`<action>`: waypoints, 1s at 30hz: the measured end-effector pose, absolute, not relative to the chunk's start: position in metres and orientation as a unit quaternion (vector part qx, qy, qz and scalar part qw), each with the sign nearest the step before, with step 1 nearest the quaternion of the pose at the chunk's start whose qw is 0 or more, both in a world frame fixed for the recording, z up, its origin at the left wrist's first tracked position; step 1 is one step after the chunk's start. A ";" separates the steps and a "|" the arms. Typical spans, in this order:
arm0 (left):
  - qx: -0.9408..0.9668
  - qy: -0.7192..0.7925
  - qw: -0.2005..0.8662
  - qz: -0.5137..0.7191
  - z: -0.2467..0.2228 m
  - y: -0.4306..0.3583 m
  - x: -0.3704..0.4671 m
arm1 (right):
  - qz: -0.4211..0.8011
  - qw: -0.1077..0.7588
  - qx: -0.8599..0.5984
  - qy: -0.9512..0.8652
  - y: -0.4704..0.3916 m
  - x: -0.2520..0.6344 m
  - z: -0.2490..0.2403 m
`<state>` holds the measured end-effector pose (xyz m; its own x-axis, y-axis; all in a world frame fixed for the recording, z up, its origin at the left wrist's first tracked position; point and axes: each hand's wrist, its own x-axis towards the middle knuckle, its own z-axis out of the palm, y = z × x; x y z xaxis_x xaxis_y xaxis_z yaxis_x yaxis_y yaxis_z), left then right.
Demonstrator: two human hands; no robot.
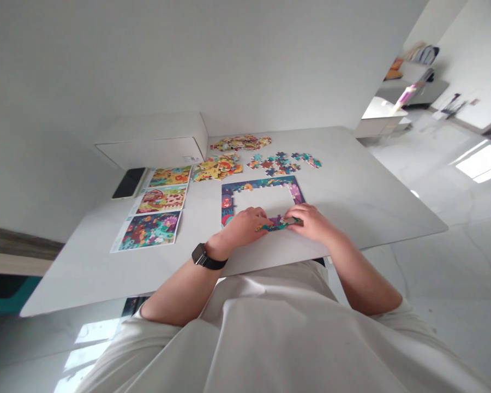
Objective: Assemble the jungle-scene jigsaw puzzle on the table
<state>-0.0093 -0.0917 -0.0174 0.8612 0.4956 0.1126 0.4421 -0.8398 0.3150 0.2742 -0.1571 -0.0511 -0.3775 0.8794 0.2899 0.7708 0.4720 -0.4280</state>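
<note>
A puzzle frame [262, 184] of joined border pieces lies on the white table, its middle bare. My left hand [245, 225], with a black watch on the wrist, rests at the frame's lower left, fingertips on the bottom strip of pieces [276, 225]. At the lower right corner my right hand [310, 221] has its thumb and fingers closed round the right end of that strip. The fingers of my left hand are bent together over the strip's left part and cover the lower left corner. Both hands are close together, with a short stretch of strip showing between them.
Loose blue pieces [281, 163] lie behind the frame. Yellow pieces [219, 167] and a further pile [241, 143] sit by the white box [155, 144]. A picture sheet [153, 210] and a phone [129, 183] are at left. The table's near edge touches my shirt.
</note>
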 end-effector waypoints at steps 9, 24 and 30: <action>0.956 0.245 0.133 0.094 -0.019 -0.091 -0.010 | 0.100 0.266 -0.496 -0.820 -0.160 0.273 -0.052; 0.914 0.353 0.152 0.129 -0.014 -0.091 -0.005 | 0.088 0.361 -0.625 -0.686 -0.171 0.305 -0.042; 0.887 0.421 0.182 0.048 -0.018 -0.091 -0.002 | 0.073 0.274 -0.628 -0.725 -0.179 0.310 -0.048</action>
<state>-0.0020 -0.0909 -0.0177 0.6407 0.7648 -0.0683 0.7298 -0.5789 0.3638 0.3100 -0.1785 -0.0478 -0.0608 0.9503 0.3054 0.8703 0.2003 -0.4500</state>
